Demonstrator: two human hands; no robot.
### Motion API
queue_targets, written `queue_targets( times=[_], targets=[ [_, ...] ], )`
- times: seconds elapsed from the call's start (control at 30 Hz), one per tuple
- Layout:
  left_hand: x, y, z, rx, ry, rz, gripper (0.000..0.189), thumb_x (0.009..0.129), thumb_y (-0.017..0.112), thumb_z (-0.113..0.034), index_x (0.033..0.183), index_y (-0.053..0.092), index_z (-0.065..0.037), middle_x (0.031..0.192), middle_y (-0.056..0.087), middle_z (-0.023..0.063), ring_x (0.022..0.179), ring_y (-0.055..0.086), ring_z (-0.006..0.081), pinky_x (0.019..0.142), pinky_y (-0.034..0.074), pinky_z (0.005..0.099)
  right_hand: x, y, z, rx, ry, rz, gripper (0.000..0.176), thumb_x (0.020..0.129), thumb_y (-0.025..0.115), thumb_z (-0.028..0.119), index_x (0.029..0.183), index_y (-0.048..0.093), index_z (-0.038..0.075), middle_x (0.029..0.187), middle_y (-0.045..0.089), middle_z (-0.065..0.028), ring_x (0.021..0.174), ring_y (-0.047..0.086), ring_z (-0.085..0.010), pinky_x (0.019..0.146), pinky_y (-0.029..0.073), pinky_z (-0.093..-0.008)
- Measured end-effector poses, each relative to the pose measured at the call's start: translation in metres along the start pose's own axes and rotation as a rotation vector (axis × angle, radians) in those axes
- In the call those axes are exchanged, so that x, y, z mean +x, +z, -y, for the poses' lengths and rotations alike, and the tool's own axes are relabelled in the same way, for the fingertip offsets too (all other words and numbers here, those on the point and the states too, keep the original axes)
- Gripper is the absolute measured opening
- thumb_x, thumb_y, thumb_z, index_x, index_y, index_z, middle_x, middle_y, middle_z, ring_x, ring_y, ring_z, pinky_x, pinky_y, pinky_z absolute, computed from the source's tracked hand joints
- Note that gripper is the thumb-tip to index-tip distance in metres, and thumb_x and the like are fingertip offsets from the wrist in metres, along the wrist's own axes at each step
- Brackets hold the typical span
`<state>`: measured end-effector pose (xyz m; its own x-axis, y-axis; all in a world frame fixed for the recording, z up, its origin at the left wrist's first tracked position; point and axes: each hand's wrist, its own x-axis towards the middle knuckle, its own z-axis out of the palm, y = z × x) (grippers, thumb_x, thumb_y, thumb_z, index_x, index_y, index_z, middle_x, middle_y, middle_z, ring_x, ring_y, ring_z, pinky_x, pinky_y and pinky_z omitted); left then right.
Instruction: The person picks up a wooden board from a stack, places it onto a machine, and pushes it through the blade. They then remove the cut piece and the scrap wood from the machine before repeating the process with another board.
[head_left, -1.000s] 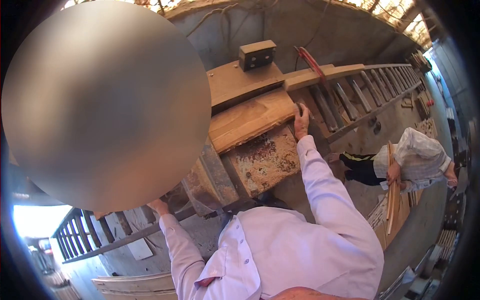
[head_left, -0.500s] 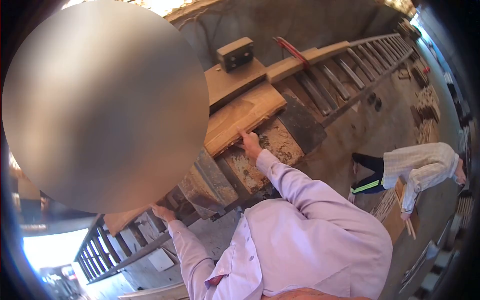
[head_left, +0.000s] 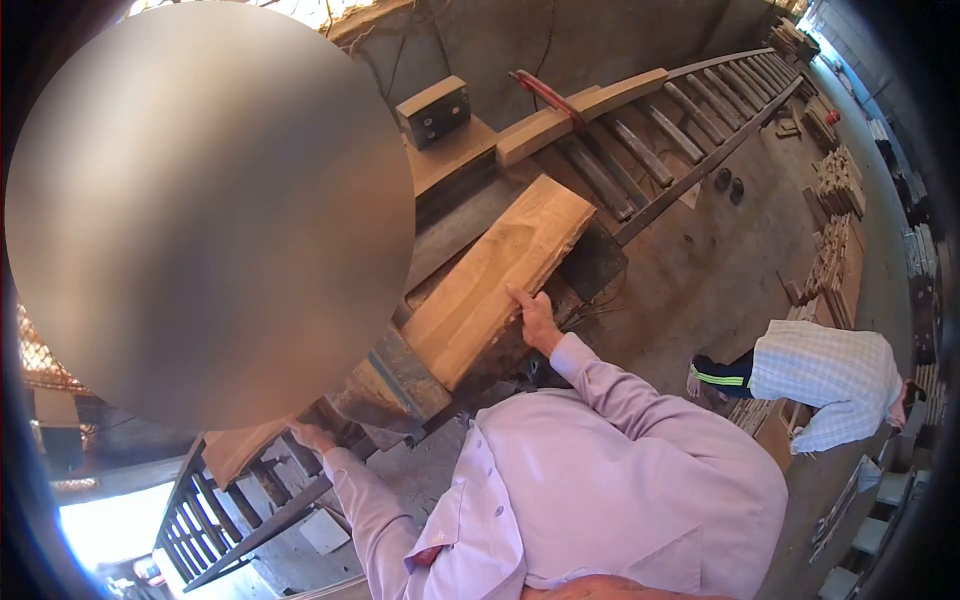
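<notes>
A thick wooden plank (head_left: pixel 500 275) with a rough edge lies slanted across the metal bed of a machine. My right hand (head_left: pixel 540 320) grips its near long edge, thumb on top and the other fingers mostly hidden below. Farther left, my left hand (head_left: pixel 314 438) is closed at the edge of a wooden board (head_left: pixel 238 450); its fingertips are partly covered by a large blurred disc. Whether this board and the plank are one piece is hidden by the disc. A metal block (head_left: pixel 400 375) of the machine sits between my hands.
A roller conveyor (head_left: pixel 690 125) runs to the upper right, with a red clamp (head_left: pixel 548 98) on a wooden beam (head_left: pixel 580 118). Another roller rack (head_left: pixel 225 510) stands lower left. On the right, a person (head_left: pixel 825 375) bends near stacked boards (head_left: pixel 835 260). Slippers (head_left: pixel 730 185) lie on the floor.
The plank has swung away from the wooden fence beside it and toward me, turning more steeply. My right hand has moved slightly right and down with it. The co-worker has bent lower.
</notes>
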<state>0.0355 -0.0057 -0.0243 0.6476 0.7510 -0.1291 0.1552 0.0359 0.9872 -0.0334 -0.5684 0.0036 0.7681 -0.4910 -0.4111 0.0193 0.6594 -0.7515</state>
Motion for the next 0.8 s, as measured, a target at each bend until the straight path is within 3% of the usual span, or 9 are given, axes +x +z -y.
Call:
queue_targets(
  times=[0.2,0.33,0.4,0.47,0.53,0.57,0.63,0.67,0.8],
  targets=[
    [0.0,0.003,0.001,-0.077,-0.069,0.023,0.076,0.098,0.047,-0.06,0.136,0.053,0.006,0.129,0.058,0.0189,0.109,0.059,0.0333,0.095,0.05,0.0452,0.038,-0.054,0.083,-0.061,-0.232,-0.124,0.048,0.084,0.078,0.02,0.121,0.057,-0.003,0.114,0.066,-0.0116,0.101,0.065,-0.0221,0.088,0.054,-0.0361],
    [-0.009,0.008,-0.009,-0.16,-0.143,-0.063,0.06,0.102,0.052,-0.044,0.128,0.055,0.009,0.119,0.065,0.0215,0.102,0.063,0.0346,0.09,0.052,0.0453,0.116,-0.085,0.184,-0.03,-0.481,-0.187,0.052,0.084,0.077,0.029,0.116,0.057,-0.006,0.115,0.064,-0.0138,0.097,0.065,-0.0259,0.078,0.056,-0.038],
    [0.013,-0.01,0.025,0.278,0.396,0.105,0.043,0.1,0.053,-0.028,0.127,0.057,0.006,0.114,0.067,0.0236,0.1,0.064,0.0369,0.086,0.052,0.0452,0.146,-0.103,0.251,-0.021,-0.338,-0.212,0.039,0.088,0.071,0.025,0.113,0.063,-0.004,0.099,0.07,-0.0157,0.086,0.069,-0.0296,0.072,0.056,-0.0406],
    [0.019,-0.019,0.029,0.376,0.381,0.179,0.055,0.107,0.041,-0.038,0.138,0.048,0.007,0.13,0.058,0.0182,0.106,0.061,0.0333,0.097,0.05,0.0418,0.205,-0.172,0.285,-1.238,-1.071,-0.06,0.03,0.089,0.065,0.018,0.112,0.065,-0.001,0.088,0.071,-0.0218,0.082,0.07,-0.035,0.07,0.054,-0.0422],
    [0.006,-0.025,0.007,0.787,0.548,0.216,0.052,0.106,0.045,-0.033,0.138,0.047,0.007,0.133,0.058,0.0176,0.111,0.06,0.0333,0.102,0.047,0.0414,0.271,-0.213,0.293,-0.491,-0.646,-0.341,0.035,0.091,0.07,0.027,0.107,0.065,-0.005,0.083,0.069,-0.0072,0.07,0.063,-0.0226,0.064,0.05,-0.0408],
    [0.021,-0.024,0.019,0.184,0.304,0.283,0.045,0.098,0.055,-0.021,0.135,0.05,0.004,0.123,0.063,0.0203,0.108,0.062,0.0355,0.097,0.049,0.0427,0.247,-0.18,0.292,-0.285,-0.779,-0.388,0.039,0.093,0.071,0.032,0.103,0.065,-0.004,0.084,0.066,-0.0032,0.068,0.056,-0.0145,0.061,0.046,-0.0351],
    [0.03,-0.011,0.029,0.148,0.533,0.248,0.049,0.091,0.066,-0.015,0.134,0.052,0.002,0.119,0.065,0.0217,0.108,0.063,0.0365,0.094,0.051,0.0444,0.211,-0.158,0.281,-0.589,-0.818,-0.434,0.027,0.094,0.068,0.022,0.104,0.065,-0.003,0.094,0.066,-0.0097,0.088,0.061,-0.0154,0.075,0.05,-0.0299],
    [0.029,-0.049,0.019,0.817,0.897,0.076,0.055,0.092,0.068,-0.021,0.137,0.049,0.003,0.125,0.063,0.0206,0.111,0.063,0.0352,0.096,0.05,0.0448,0.212,-0.151,0.235,-0.459,-0.976,-0.174,0.027,0.093,0.069,0.016,0.11,0.063,-0.005,0.099,0.066,-0.0098,0.091,0.062,-0.0178,0.078,0.052,-0.0302],
    [0.058,-0.038,0.037,0.507,0.823,0.128,0.028,0.088,0.058,-0.006,0.116,0.059,0.0,0.096,0.067,0.026,0.091,0.063,0.0483,0.075,0.052,0.0518,0.129,-0.102,0.15,-1.262,-0.749,-0.135,0.057,0.097,0.065,0.036,0.134,0.053,-0.005,0.138,0.055,-0.0216,0.13,0.05,-0.0343,0.111,0.037,-0.0436]
  ],
)
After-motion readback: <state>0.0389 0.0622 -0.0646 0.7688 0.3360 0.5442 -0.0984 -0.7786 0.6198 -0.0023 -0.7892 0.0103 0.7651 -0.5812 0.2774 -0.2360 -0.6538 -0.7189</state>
